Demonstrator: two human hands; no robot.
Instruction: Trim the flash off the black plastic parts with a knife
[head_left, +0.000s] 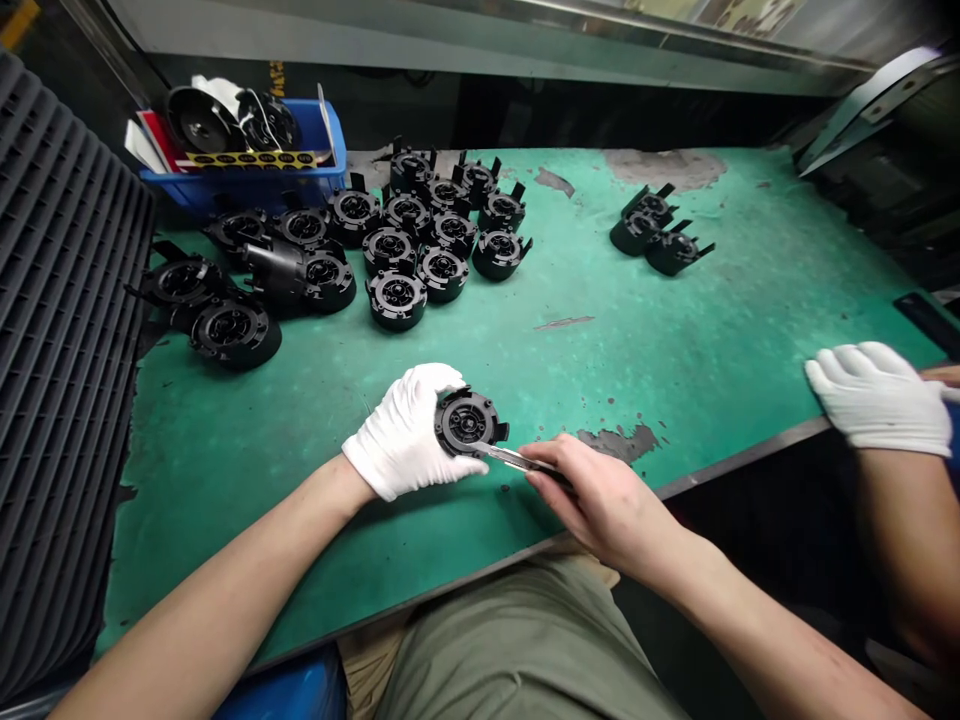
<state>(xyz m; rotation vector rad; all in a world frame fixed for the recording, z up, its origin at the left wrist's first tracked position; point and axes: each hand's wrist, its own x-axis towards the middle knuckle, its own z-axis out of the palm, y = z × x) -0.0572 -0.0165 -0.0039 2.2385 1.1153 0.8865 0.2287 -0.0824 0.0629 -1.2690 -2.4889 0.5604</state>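
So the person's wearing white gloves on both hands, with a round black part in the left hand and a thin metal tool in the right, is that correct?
Not quite: the head view shows that only the left hand is gloved; the right hand is bare. The left does hold a round black part, and the right a thin metal tool.

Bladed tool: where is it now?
Head view, below and slightly right of centre: the bladed tool is in the bare right hand, tip at the round black part in the gloved left hand.
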